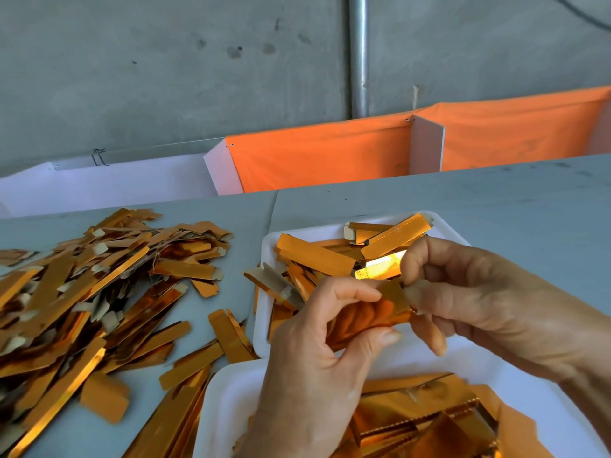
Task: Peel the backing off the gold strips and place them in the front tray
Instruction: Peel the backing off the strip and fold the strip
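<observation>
Near tray (218, 401) cut off by bottom edge. Strip pile (82, 292) runs off left edge. Both hands cover most of held gold strip (393, 300); its far end blurred.

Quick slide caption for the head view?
Both hands pinch one gold strip above two white trays.

Left hand (317, 355) reaching in from below, wrist low, thumb and forefinger curling together in a pinch. Right hand (469, 302) coming in from the right, palm turning downward, fingers (426, 328) bending, thumb and forefinger pinching just beside the left fingertips.
</observation>
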A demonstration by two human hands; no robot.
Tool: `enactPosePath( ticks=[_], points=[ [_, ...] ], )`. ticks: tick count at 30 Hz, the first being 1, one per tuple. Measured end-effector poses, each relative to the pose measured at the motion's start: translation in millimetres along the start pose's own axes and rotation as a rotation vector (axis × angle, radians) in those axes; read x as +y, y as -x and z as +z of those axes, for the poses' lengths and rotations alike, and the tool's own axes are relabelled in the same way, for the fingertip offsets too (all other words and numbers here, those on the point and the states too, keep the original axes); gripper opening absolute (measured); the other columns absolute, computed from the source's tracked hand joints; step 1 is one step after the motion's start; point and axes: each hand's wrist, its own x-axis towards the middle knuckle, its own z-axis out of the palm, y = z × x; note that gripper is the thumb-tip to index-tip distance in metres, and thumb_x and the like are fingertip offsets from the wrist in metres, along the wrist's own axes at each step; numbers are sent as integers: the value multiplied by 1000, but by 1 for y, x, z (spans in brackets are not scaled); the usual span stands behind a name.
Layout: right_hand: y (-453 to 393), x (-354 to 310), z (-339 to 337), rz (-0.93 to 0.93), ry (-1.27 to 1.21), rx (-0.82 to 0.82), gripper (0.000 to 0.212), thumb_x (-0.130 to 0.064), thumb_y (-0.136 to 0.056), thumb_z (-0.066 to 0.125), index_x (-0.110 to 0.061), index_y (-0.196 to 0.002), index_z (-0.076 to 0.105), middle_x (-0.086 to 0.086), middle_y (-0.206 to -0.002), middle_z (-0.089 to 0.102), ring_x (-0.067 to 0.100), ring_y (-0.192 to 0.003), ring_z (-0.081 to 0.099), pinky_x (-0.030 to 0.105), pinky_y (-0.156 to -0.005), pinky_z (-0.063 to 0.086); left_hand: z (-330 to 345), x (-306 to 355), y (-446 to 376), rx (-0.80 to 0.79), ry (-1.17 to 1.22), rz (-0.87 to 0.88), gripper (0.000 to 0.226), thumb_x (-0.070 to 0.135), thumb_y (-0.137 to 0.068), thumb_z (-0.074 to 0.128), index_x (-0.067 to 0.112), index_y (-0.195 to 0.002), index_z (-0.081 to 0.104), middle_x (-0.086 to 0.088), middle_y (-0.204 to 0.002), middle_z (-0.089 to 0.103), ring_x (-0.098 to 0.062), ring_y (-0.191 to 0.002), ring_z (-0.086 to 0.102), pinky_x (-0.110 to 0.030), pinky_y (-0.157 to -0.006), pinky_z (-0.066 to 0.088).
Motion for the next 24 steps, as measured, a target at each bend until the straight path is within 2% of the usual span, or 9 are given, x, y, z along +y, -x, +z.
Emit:
enactPosePath(
  ticks=[3, 5, 7, 9, 11, 13, 15, 19, 24],
  points=[
    [-1, 2, 2, -22, 190, 46, 11, -10, -67, 61, -20, -64, 57, 6, -47, 49, 14, -42, 46, 15, -48, 40, 2, -3, 1, 11, -119, 23, 28, 38, -74, 73, 41, -96, 56, 29, -103, 65, 9, -98, 61, -3, -80, 43],
    [-1, 4, 1, -35, 215, 62, 9, -12, -67, 61, -20, -65, 58, 4, -46, 48, 13, -42, 44, 15, -49, 39, 2, -4, 1, 20, -167, 28, 28, 37, -74, 71, 43, -97, 55, 30, -104, 64, 9, -99, 61, -3, -80, 43],
    [0, 6, -2, -15, 103, 26, 3, -15, -70, 64, -14, -72, 62, 5, -53, 50, 15, -45, 46, 18, -50, 41, 2, -4, 1, 17, -154, 19, 28, 38, -75, 74, 42, -97, 56, 31, -105, 64, 9, -99, 61, -3, -81, 43],
    [1, 8, -8, 18, -84, -68, 22, -22, -73, 65, -3, -85, 62, 6, -63, 53, 16, -49, 49, 21, -50, 44, 1, -2, 0, 20, -125, -1, 28, 41, -72, 68, 42, -97, 56, 32, -104, 63, 10, -99, 60, -1, -81, 42],
    [1, 9, -12, 40, -231, -120, 28, -25, -74, 64, -4, -92, 65, 8, -69, 55, 17, -51, 53, 23, -51, 47, 0, -2, 0, 25, -105, -6, 29, 39, -71, 67, 42, -97, 57, 34, -103, 63, 12, -98, 60, 0, -80, 41],
    [0, 12, -14, 46, -308, -146, 25, -20, -74, 69, -7, -95, 67, 8, -71, 56, 17, -55, 57, 24, -52, 50, -1, -3, 0, 21, -113, -3, 29, 30, -73, 72, 41, -97, 58, 33, -101, 64, 11, -97, 60, 0, -79, 41],
    [-2, 13, -13, 63, -352, -155, 29, -20, -71, 79, -9, -94, 67, 8, -69, 56, 16, -55, 57, 24, -52, 51, -1, -4, 0, 17, -138, 3, 32, 24, -75, 74, 41, -96, 58, 31, -101, 65, 10, -97, 61, -1, -80, 42],
    [-3, 13, -7, 105, -329, -61, 37, -20, -55, 91, -9, -81, 67, 7, -59, 50, 15, -45, 51, 22, -45, 47, -1, -5, 1, 6, -192, 22, 30, 30, -77, 75, 42, -97, 56, 26, -100, 66, 6, -96, 62, -4, -80, 44],
    [-2, 10, -2, 112, -175, 6, 18, -12, -61, 79, -12, -73, 65, 9, -52, 48, 16, -41, 47, 22, -42, 44, 0, -7, 3, -6, -256, 9, 33, 34, -78, 73, 49, -99, 52, 26, -101, 65, 1, -99, 61, -11, -85, 45]
  ],
)
